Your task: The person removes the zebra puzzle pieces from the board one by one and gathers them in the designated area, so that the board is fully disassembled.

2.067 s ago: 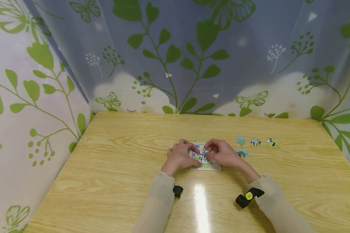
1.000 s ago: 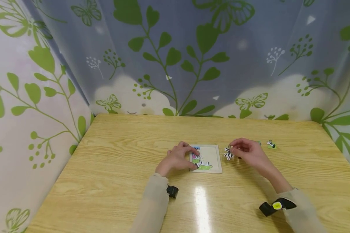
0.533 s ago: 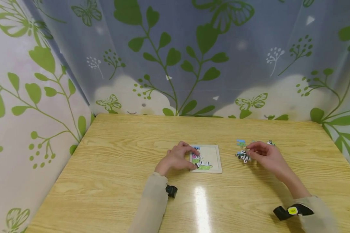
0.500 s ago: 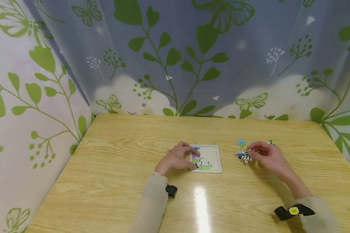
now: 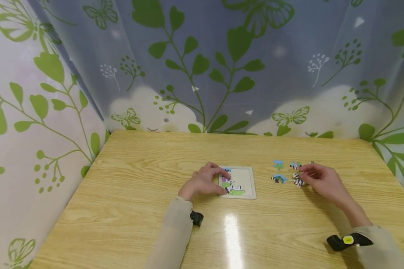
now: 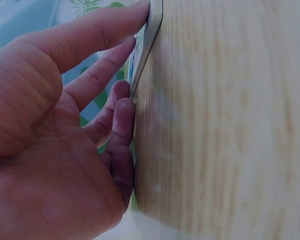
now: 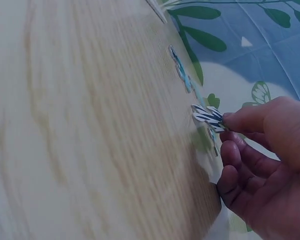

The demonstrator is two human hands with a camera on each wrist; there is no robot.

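In the head view, a small square puzzle tray (image 5: 253,183) lies on the table with several zebra-picture pieces along its left and lower part. My left hand (image 5: 206,181) rests at its left side, thumb and index fingertips pressing on the pieces and the rim. The left wrist view shows the fingertips against the tray's edge (image 6: 152,30). To the right, my right hand (image 5: 324,183) pinches a black-and-white striped puzzle piece (image 5: 298,181) between thumb and fingers. In the right wrist view the striped piece sticks out from the fingertips, close over the table; the other fingers are loosely bent.
Loose puzzle pieces lie near the right hand: a blue-green one (image 5: 278,164), a darker one (image 5: 279,179), and one behind the striped piece (image 5: 294,165). Another is mostly hidden by the right hand. A patterned curtain (image 5: 202,67) hangs behind the wooden table (image 5: 148,168).
My right hand has lifted the striped piece out of the tray and carried it right, past the loose pieces. My left hand has stayed at the tray, shifting slightly left.
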